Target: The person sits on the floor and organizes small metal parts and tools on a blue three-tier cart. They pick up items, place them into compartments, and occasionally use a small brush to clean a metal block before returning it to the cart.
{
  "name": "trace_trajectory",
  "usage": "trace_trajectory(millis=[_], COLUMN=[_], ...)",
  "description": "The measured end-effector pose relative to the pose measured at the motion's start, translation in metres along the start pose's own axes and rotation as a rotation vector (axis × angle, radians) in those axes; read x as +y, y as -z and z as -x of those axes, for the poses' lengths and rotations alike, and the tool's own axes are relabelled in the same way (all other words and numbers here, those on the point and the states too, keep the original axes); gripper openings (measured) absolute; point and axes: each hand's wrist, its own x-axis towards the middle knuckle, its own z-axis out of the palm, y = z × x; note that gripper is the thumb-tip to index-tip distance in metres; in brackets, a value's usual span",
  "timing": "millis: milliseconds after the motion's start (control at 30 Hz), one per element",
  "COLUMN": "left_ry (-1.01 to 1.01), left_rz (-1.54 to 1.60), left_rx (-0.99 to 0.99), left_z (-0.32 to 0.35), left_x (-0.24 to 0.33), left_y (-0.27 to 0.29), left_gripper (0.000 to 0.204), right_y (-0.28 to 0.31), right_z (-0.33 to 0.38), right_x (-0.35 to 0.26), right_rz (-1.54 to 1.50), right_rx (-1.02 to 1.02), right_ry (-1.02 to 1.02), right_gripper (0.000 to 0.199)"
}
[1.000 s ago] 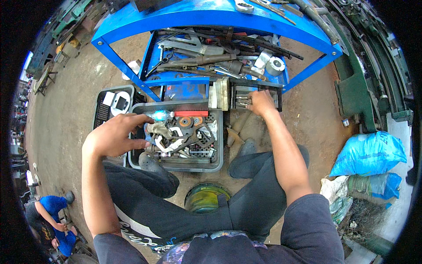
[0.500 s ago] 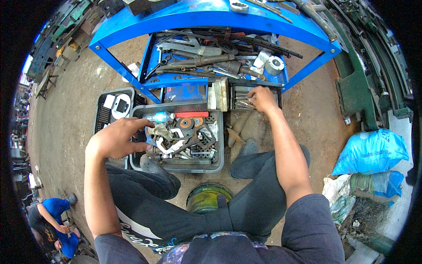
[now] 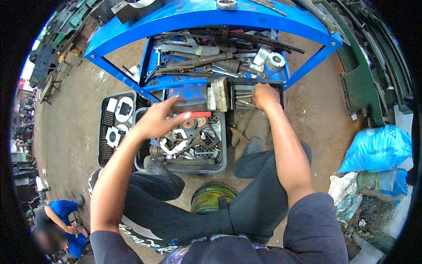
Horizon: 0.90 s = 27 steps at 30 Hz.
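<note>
My left hand (image 3: 159, 119) is over the far left part of a grey crate (image 3: 225, 152), its fingers and thumb apart and nothing in them. Worn grinding discs (image 3: 189, 123), a red bar (image 3: 198, 115), white metal clamps (image 3: 169, 147) and other metal parts lie in that crate. My right hand (image 3: 266, 96) reaches into a small dark drawer (image 3: 282, 99), fingers curled down; whatever they grip is hidden. Slim metal rods like drill bits (image 3: 244, 102) lie beside it. Left of this drawer stand pale flat blocks (image 3: 218, 94) and a blue-grey box (image 3: 187, 97).
A blue metal cart (image 3: 184, 17) spans the far side, its shelf filled with wrenches, shafts and a white ring (image 3: 275, 62). A black basket (image 3: 105, 149) holds white machined parts. Blue sacks (image 3: 378, 147) lie at right. Another person (image 3: 63, 224) works at lower left.
My left hand has moved from the crate's left side, far and right toward the box. My right hand has shifted slightly within the drawer, fingers now more curled down.
</note>
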Motion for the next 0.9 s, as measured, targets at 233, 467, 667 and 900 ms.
trace_trajectory(millis=[233,467,667,900], left_ry=[0.266,0.21,0.25,0.457], left_rz=[-0.161,-0.086,0.263,0.821], left_rx=[0.481,0.6,0.455,0.717], left_z=[-0.129,-0.126,-0.025,0.089], left_x=[0.02,0.029,0.039,0.021], left_y=[-0.124,-0.098,0.036,0.055], left_gripper=[0.077,0.055,0.049,0.05], right_y=[-0.003,-0.019,-0.029,-0.002], right_z=[-0.004,-0.001,-0.005,-0.016], right_x=[-0.011,-0.012,-0.01,0.017], right_rz=[0.053,0.085,0.059,-0.413], right_rx=[-0.116,0.065,0.041,-0.097], right_ry=[0.033,0.148,0.198,0.19], right_gripper=[0.027,0.035,0.024,0.023])
